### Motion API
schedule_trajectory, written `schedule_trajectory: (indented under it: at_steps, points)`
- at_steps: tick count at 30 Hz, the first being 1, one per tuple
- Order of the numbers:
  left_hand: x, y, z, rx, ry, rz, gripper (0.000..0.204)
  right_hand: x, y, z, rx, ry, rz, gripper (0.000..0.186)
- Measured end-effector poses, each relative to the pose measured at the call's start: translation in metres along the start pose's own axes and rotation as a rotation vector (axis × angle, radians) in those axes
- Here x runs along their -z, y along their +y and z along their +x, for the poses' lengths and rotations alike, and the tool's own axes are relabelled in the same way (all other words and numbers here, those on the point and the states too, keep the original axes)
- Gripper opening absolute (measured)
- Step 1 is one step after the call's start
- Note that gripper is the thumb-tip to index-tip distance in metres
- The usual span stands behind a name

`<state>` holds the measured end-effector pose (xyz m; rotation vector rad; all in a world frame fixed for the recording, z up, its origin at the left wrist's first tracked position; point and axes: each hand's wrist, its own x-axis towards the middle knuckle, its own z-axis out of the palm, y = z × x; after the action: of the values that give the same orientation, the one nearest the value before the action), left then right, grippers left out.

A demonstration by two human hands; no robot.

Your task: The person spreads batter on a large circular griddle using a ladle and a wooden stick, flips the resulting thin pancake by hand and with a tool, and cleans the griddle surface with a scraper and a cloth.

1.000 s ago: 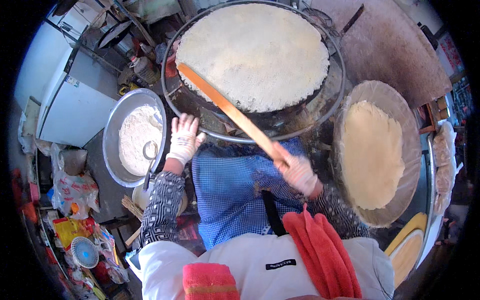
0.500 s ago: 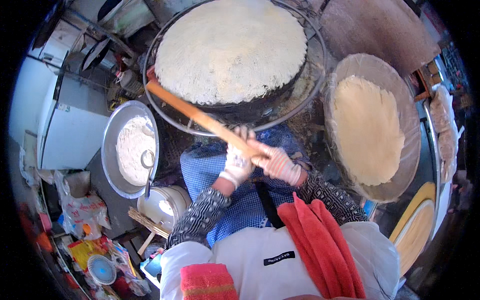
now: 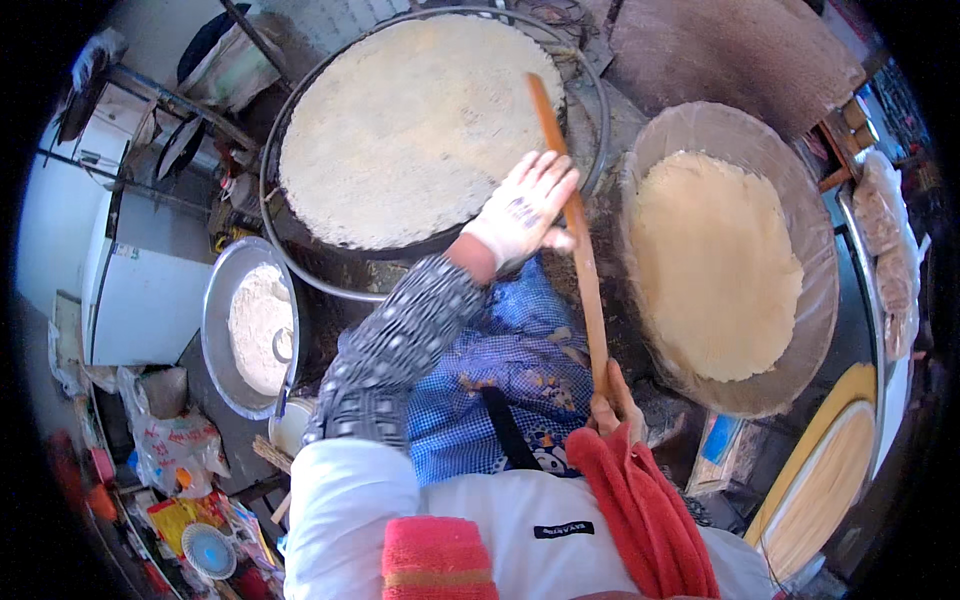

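A long flat wooden stick [image 3: 585, 270] slants from the right part of a large round griddle down toward my body. My right hand [image 3: 617, 405] is closed around its lower end, partly covered by a red towel [image 3: 640, 490]. My left hand [image 3: 525, 210], in a white glove, lies against the stick's upper half with fingers stretched out and the thumb at its edge. Beyond it, a pale, rough-edged flat sheet [image 3: 420, 130] like batter or thin dough covers the griddle. A grey metal ring [image 3: 350, 294] runs around the griddle.
A plastic-lined oval tub [image 3: 805, 345] of pale yellow dough or batter stands at right. A metal basin [image 3: 225, 340] at left holds white flour and a ladle [image 3: 283, 345]. Round wooden boards [image 3: 815, 490] lean at lower right. A brown board [image 3: 730, 60] stands at far right.
The stick has swung from pointing up-left to pointing up toward the griddle's right side. My hands have parted: the left moved up and right, the right drew back toward my body.
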<state>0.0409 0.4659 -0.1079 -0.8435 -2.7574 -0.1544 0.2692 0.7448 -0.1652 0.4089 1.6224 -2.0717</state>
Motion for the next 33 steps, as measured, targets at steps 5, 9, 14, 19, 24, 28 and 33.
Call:
schedule_trajectory:
  at_steps: [5,9,14,19,24,28,33]
  points:
    - [-0.03,-0.057,0.01,0.223,-0.313,0.162,0.102,-0.046,-0.038,0.05,-0.193,-0.151,0.036,0.06]
    - [-0.02,-0.114,-0.028,0.359,-0.242,0.18,0.089,-0.077,-0.059,0.089,-0.242,-0.397,0.134,0.067]
    - [0.0,-0.161,-0.099,0.54,-0.188,0.211,0.082,-0.12,-0.065,0.115,-0.386,-0.574,0.111,0.055]
    - [0.023,-0.176,-0.2,0.65,-0.077,0.217,0.082,-0.172,-0.053,0.118,-0.34,-0.663,-0.088,0.055]
    - [0.047,-0.166,-0.299,0.769,-0.093,0.271,0.082,-0.208,-0.017,0.12,-0.011,-0.737,-0.47,0.053]
    - [0.047,-0.096,-0.363,0.79,-0.031,0.314,0.101,-0.187,-0.015,0.08,0.09,-0.818,-0.668,0.053]
    - [0.046,-0.054,-0.197,0.502,0.17,0.065,0.103,-0.059,0.019,0.052,0.236,-0.448,-0.509,0.06]
